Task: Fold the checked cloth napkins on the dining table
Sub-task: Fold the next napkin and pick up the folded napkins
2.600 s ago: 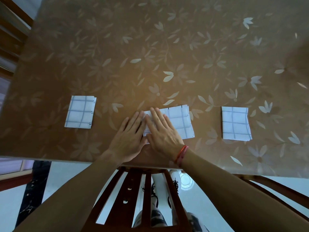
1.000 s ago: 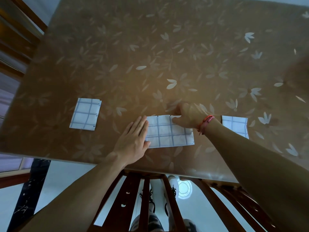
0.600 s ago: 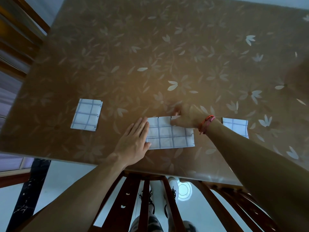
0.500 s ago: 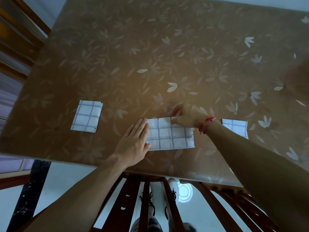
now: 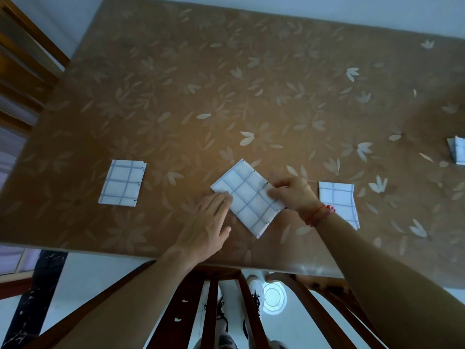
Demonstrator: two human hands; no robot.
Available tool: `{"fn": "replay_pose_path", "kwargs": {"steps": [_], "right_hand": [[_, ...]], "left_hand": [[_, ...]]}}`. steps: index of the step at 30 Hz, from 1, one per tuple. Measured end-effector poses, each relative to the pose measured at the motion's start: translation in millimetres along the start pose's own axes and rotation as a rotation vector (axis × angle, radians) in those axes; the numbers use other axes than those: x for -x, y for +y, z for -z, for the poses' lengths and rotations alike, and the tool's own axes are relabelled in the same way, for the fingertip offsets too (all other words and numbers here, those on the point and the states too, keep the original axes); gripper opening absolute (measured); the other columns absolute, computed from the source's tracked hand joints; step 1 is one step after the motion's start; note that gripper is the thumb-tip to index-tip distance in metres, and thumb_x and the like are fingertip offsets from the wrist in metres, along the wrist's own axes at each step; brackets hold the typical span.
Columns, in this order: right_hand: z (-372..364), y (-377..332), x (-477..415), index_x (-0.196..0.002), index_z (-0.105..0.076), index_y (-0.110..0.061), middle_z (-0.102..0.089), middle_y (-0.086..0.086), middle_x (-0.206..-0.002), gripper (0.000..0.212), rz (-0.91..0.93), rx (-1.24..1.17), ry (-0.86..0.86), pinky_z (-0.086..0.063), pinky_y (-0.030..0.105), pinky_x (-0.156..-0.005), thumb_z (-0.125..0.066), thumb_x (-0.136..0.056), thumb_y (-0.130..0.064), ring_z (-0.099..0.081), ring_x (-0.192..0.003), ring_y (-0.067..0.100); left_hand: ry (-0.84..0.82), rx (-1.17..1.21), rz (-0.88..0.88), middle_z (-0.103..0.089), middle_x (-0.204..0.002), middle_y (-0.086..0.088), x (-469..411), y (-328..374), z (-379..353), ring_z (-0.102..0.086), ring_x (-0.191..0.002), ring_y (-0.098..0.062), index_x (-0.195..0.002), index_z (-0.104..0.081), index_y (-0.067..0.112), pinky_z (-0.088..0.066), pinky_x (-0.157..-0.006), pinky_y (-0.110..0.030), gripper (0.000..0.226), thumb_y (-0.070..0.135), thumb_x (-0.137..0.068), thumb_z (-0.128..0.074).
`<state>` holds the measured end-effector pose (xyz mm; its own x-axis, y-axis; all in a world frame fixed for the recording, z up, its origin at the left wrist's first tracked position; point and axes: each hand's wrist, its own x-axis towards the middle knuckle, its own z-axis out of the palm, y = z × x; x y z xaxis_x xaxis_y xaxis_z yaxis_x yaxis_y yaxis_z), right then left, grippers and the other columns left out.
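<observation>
A white napkin with blue checks (image 5: 247, 196) lies folded in the middle of the brown flowered table (image 5: 226, 96), turned at a slant. My left hand (image 5: 207, 224) rests flat with straight fingers on its left corner. My right hand (image 5: 293, 193), a red band on the wrist, pinches the napkin's right edge between fingers and thumb. A folded napkin (image 5: 122, 183) lies to the left. Another folded napkin (image 5: 338, 202) lies to the right, partly behind my right forearm.
A further folded napkin (image 5: 457, 153) shows at the right border of the view. A wooden chair back (image 5: 221, 306) stands below the table's near edge. More dark wood (image 5: 22, 66) is at the far left.
The middle napkin has turned from lying square to slanted. My right hand moved from its far edge to its right edge. My left hand stayed at the left corner.
</observation>
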<state>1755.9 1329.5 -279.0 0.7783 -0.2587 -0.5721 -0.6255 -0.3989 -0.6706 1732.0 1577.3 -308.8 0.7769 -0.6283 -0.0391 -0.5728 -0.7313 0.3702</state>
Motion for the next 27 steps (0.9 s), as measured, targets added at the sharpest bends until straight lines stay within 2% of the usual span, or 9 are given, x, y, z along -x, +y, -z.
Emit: {"fn": "replay_pose_path", "kwargs": {"steps": [3,6,9,12,15,18,21,24,27], "right_hand": [[-6,24,16,-0.084,-0.074,-0.003,-0.064,0.004,-0.071,0.008,-0.084,-0.236,0.013,-0.054,0.031,-0.058,-0.071,-0.077,-0.001,-0.061,-0.064,0.019],[-12,39,28,-0.09,-0.075,-0.007,-0.071,0.013,-0.084,0.024,-0.169,-0.508,-0.026,-0.054,0.038,-0.065,-0.066,-0.075,0.01,-0.066,-0.07,0.026],[-16,43,39,-0.104,-0.069,-0.003,-0.071,0.019,-0.095,0.033,-0.194,-0.61,-0.05,-0.056,0.032,-0.056,-0.064,-0.076,0.014,-0.069,-0.071,0.029],[-20,43,48,-0.105,-0.063,-0.005,-0.066,0.015,-0.091,0.035,-0.209,-0.663,-0.059,-0.049,0.025,-0.042,-0.061,-0.078,0.017,-0.063,-0.062,0.027],[-20,48,51,-0.099,-0.071,-0.011,-0.065,0.012,-0.085,0.03,-0.206,-0.552,-0.115,-0.051,0.028,-0.049,-0.062,-0.08,0.011,-0.062,-0.063,0.025],[-17,53,53,-0.101,-0.075,-0.012,-0.063,0.01,-0.078,0.028,-0.184,-0.362,-0.146,-0.052,0.029,-0.054,-0.06,-0.082,0.003,-0.059,-0.063,0.024],[-14,55,55,-0.1,-0.075,-0.01,-0.062,0.016,-0.081,0.038,-0.185,-0.319,-0.17,-0.053,0.033,-0.061,-0.049,-0.08,0.01,-0.059,-0.07,0.029],[-10,58,56,-0.104,-0.074,-0.01,-0.071,0.015,-0.097,0.049,-0.14,-0.254,-0.198,-0.055,0.027,-0.058,-0.041,-0.081,0.018,-0.067,-0.075,0.024],[-9,61,58,-0.112,-0.073,-0.01,-0.074,0.006,-0.094,0.042,-0.034,-0.092,-0.15,-0.054,0.017,-0.059,-0.057,-0.082,0.014,-0.069,-0.072,0.012]], "left_hand": [[0.013,0.004,0.004,-0.049,-0.139,-0.006,5,12,-9,-0.04,-0.132,-0.02,-0.137,-0.046,0.008,-0.037,-0.111,-0.039,0.072,0.027,-0.075,-0.078],[0.052,0.024,0.013,-0.054,-0.133,-0.006,10,19,-17,-0.045,-0.127,-0.022,-0.133,-0.052,0.01,-0.041,-0.106,-0.044,0.073,0.024,-0.069,-0.083],[0.12,0.028,-0.03,-0.057,-0.127,-0.007,13,21,-23,-0.051,-0.12,-0.025,-0.126,-0.056,0.011,-0.043,-0.101,-0.044,0.066,0.022,-0.067,-0.084],[0.171,-0.004,-0.065,-0.061,-0.118,-0.005,14,25,-25,-0.055,-0.113,-0.024,-0.117,-0.061,0.011,-0.042,-0.097,-0.041,0.059,0.021,-0.064,-0.085],[0.218,-0.003,-0.06,-0.064,-0.105,-0.002,18,27,-26,-0.057,-0.103,-0.023,-0.103,-0.065,0.013,-0.041,-0.096,-0.041,0.044,0.021,-0.063,-0.084],[0.233,0.02,-0.034,-0.064,-0.101,0.0,21,26,-26,-0.057,-0.101,-0.022,-0.097,-0.066,0.014,-0.042,-0.093,-0.039,0.035,0.017,-0.065,-0.081],[0.215,0.07,-0.012,-0.064,-0.101,0.0,21,24,-26,-0.057,-0.102,-0.022,-0.097,-0.067,0.015,-0.041,-0.093,-0.038,0.035,0.015,-0.066,-0.082],[0.196,0.114,0.03,-0.064,-0.102,0.005,20,21,-25,-0.056,-0.105,-0.019,-0.097,-0.066,0.018,-0.037,-0.09,-0.032,0.036,0.01,-0.066,-0.082],[0.192,0.138,0.076,-0.065,-0.101,0.008,18,18,-24,-0.054,-0.107,-0.016,-0.099,-0.066,0.019,-0.036,-0.088,-0.032,0.032,0.006,-0.072,-0.078]]}}
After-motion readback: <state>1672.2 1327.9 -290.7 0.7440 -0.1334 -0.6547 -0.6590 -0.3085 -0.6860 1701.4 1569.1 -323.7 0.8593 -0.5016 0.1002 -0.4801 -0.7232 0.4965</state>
